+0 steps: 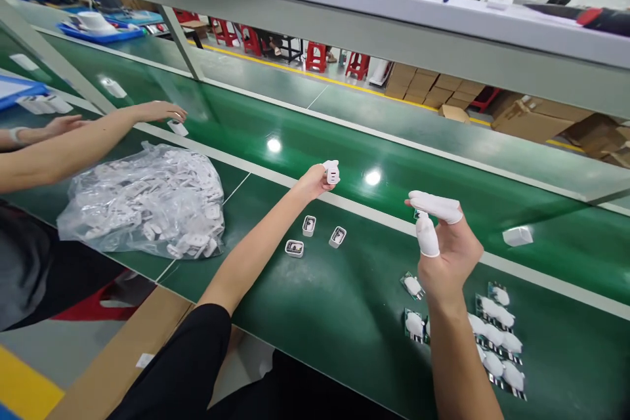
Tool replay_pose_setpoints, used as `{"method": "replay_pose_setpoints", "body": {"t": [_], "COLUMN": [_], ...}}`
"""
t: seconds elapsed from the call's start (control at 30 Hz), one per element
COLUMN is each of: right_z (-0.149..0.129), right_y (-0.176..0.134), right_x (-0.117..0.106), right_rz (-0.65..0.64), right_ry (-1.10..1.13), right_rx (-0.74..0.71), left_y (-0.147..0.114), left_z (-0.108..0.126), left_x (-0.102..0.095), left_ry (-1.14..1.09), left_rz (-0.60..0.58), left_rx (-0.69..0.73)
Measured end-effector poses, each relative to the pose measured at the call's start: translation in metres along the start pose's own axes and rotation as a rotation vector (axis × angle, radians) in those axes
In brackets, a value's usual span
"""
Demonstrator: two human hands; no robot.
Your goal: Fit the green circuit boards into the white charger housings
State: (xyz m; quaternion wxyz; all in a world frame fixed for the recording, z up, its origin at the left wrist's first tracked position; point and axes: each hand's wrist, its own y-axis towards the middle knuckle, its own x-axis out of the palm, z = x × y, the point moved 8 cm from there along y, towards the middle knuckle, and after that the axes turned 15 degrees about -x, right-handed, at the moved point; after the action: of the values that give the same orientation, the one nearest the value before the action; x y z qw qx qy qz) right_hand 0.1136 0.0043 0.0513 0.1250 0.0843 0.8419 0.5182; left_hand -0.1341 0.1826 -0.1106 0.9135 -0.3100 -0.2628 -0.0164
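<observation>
My left hand (311,184) is closed around a small white charger housing (333,175), whose face with port slots points toward me. White finger covers sheathe the fingers of my right hand (445,236), which pinches a small green circuit board (417,214); most of that board is hidden behind the fingertips. On the green bench between my arms stand three open white housings with parts inside, among them one housing (294,249) nearest me. Several circuit boards with white blobs (493,335) lie in rows beside my right forearm, and a single board (412,285) sits just left of it.
A clear plastic bag (147,200) full of white parts lies at left. Past it a co-worker's hand (160,111) holds a white piece (178,127) over the green belt (236,134). Another white housing (518,236) rests on the belt at right. A shelf (315,16) crosses above.
</observation>
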Motion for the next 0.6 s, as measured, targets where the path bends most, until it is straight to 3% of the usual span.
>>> {"method": "replay_pose_setpoints", "body": {"t": [0.33, 0.5, 0.57, 0.6], "right_z": [0.011, 0.070, 0.102, 0.119], "right_y": [0.003, 0.005, -0.001, -0.007], "right_x": [-0.004, -0.052, -0.066, -0.068], "right_rz": [0.010, 0.162, 0.108, 0.016], "right_ry": [-0.054, -0.160, -0.309, -0.401], "right_rx": [-0.002, 0.096, 0.195, 0.264], "left_y": [0.030, 0.022, 0.019, 0.019], "left_z": [0.008, 0.025, 0.029, 0.030], "left_x": [-0.045, -0.064, -0.066, -0.066], "left_ry": [0.203, 0.423, 0.510, 0.552], "left_rz": [0.217, 0.380, 0.395, 0.391], "left_rx": [0.075, 0.341, 0.421, 0.445]}}
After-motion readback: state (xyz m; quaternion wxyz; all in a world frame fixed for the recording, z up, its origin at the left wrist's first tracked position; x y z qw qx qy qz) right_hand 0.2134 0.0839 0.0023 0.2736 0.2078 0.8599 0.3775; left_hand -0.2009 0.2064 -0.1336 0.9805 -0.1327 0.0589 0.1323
